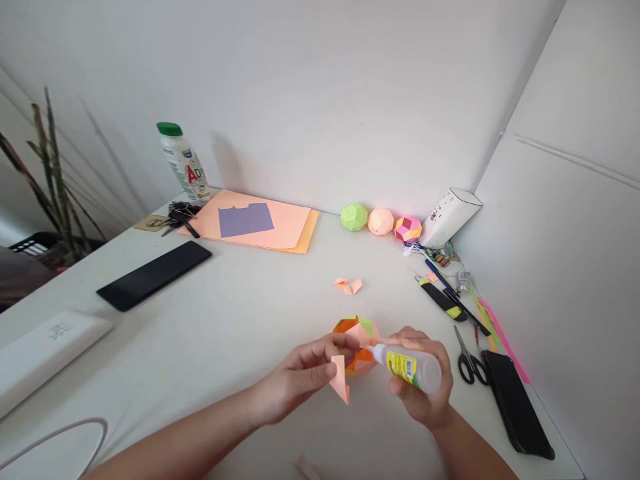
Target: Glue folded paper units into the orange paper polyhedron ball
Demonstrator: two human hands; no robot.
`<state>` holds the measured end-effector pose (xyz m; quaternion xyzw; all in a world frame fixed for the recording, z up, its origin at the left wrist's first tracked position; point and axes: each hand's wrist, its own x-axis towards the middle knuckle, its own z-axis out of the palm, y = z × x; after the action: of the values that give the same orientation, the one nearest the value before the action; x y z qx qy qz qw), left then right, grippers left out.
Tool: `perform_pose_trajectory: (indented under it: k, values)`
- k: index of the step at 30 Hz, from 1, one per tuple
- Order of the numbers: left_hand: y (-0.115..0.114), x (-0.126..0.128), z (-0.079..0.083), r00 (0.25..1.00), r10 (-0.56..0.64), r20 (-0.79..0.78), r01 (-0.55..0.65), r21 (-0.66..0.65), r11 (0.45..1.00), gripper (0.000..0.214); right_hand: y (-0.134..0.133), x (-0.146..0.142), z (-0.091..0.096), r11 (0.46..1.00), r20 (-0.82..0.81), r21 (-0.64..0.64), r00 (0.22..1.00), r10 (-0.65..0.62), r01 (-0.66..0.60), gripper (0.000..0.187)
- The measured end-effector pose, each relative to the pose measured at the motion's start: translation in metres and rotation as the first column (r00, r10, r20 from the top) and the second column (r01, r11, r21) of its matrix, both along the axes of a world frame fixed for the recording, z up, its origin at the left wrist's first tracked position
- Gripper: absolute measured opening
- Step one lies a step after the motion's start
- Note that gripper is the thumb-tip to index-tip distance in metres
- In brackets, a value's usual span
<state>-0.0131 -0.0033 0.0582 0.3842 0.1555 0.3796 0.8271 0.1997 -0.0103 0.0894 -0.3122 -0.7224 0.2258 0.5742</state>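
Note:
Between thumb and fingers, my left hand (pixel 300 373) pinches a folded peach paper piece (pixel 339 380). My right hand (pixel 425 373) is wrapped round a clear glue bottle (pixel 407 365) with a yellow label, tilted so its nozzle points left toward my left fingertips. Whether the nozzle touches the paper is hard to make out. Just behind both hands sits a partly built paper ball (pixel 357 329) in orange, peach and green, with an opening showing its orange inside. My left fingers hide part of it. A few small folded peach pieces (pixel 349 286) lie beyond the ball.
Three finished paper balls (pixel 381 222) stand by the wall beside a white box (pixel 453 217). On the right lie a utility knife (pixel 443 299), scissors (pixel 471 360) and a black phone (pixel 517 403). Peach sheets (pixel 285 223), a bottle (pixel 185 163) and a black slab (pixel 155 275) are left.

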Motion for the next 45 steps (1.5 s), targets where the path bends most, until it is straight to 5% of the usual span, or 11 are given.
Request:
perform_pose_trajectory:
  k: [4,7,11,15,21,24,30,34,45]
  values:
    - [0.001,-0.003,0.004,0.999,0.007,-0.045,-0.005,0.053,0.999,0.018,0.0,0.002,0.001,1.0,-0.065,-0.025,0.998,-0.003,0.002,0.034]
    - [0.001,-0.006,0.011,0.979,0.04,-0.202,0.004,0.215,0.977,0.025,0.001,0.005,-0.001,0.996,-0.129,-0.089,0.991,-0.028,0.016,0.032]
    - [0.0,-0.007,0.015,0.906,0.195,-0.375,0.023,0.504,0.863,0.028,0.003,0.008,-0.008,0.971,-0.227,-0.237,0.974,-0.015,-0.04,0.032]
    - [0.0,-0.008,0.014,0.821,0.35,-0.451,0.073,0.691,0.719,0.018,0.011,0.007,-0.014,0.888,-0.364,-0.438,0.931,-0.034,-0.139,0.032]
    - [0.007,-0.015,0.019,0.707,0.398,-0.584,0.206,0.709,0.674,0.013,0.022,0.006,-0.02,0.798,-0.484,-0.539,0.874,-0.031,-0.27,0.029]
    - [0.011,-0.017,0.02,0.728,0.375,-0.574,0.236,0.723,0.649,0.015,0.024,0.008,-0.022,0.787,-0.493,-0.553,0.869,-0.044,-0.274,0.03]
    - [0.015,-0.017,0.019,0.767,0.404,-0.498,0.281,0.827,0.487,0.016,0.028,0.01,-0.023,0.779,-0.512,-0.565,0.856,-0.074,-0.271,0.031]
    - [0.017,-0.016,0.017,0.757,0.408,-0.511,0.332,0.838,0.433,0.016,0.031,0.011,-0.023,0.784,-0.505,-0.566,0.859,-0.085,-0.255,0.032]
    - [0.012,-0.01,0.007,0.856,0.34,-0.388,0.189,0.849,0.493,0.016,0.034,0.015,-0.022,0.831,-0.454,-0.518,0.888,-0.065,-0.204,0.03]
